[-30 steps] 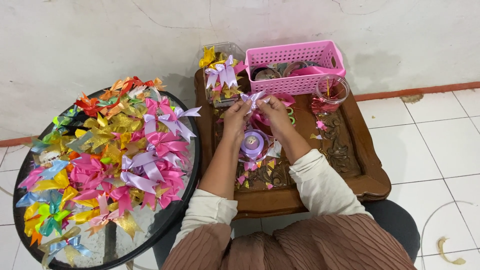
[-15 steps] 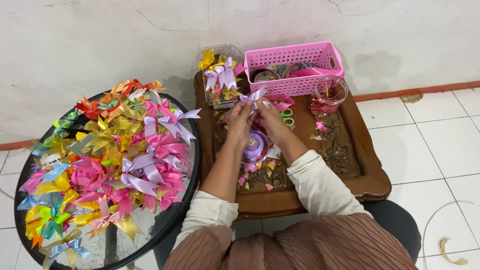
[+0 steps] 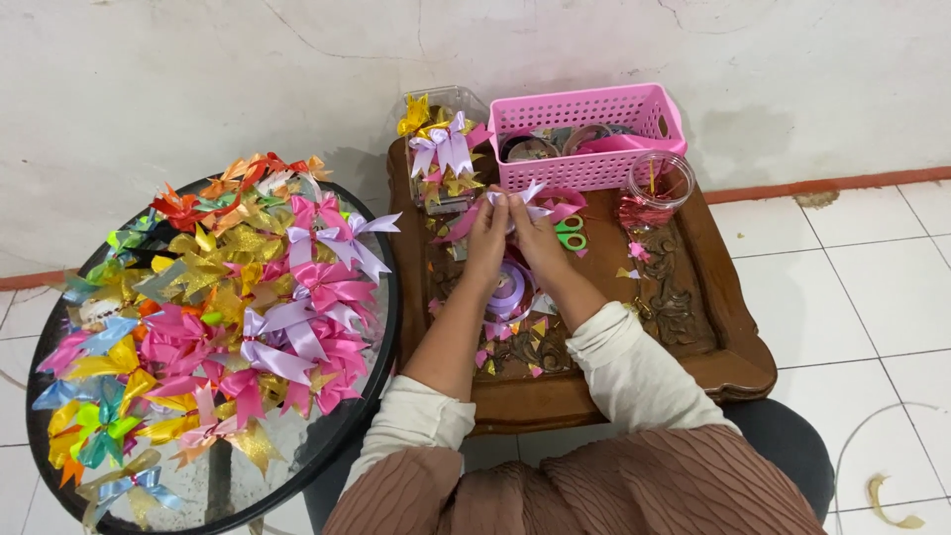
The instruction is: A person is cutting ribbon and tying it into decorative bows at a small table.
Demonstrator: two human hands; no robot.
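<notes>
- Leftmost, a round black-rimmed glass table [image 3: 381,347] stands to the left of the carved wooden table [image 3: 733,357], heaped with finished ribbon bows [image 3: 228,297] in pink, gold, lilac, orange, green and blue.
- On the wooden table's back left corner sits a clear plastic container [image 3: 443,149] with gold and lilac bows in and on it.
- Over the middle of the wooden table, the left hand [image 3: 487,223] has its fingertips pinched together on a small lilac ribbon piece [image 3: 530,196], held up just in front of the pink basket.
- Below the hands, on the wooden table, lies a lilac ribbon roll [image 3: 510,287] among scattered ribbon snippets [image 3: 515,347].
- Right beside the left hand, the right hand [image 3: 533,233] pinches the same ribbon piece, fingers closed on it.
- Green-handled scissors [image 3: 569,233] lie on the wooden table just right of the right hand.
- A pink plastic basket [image 3: 594,129] stands at the wooden table's back edge.
- A clear glass jar [image 3: 656,188] stands to the right of the basket's front corner.
</notes>
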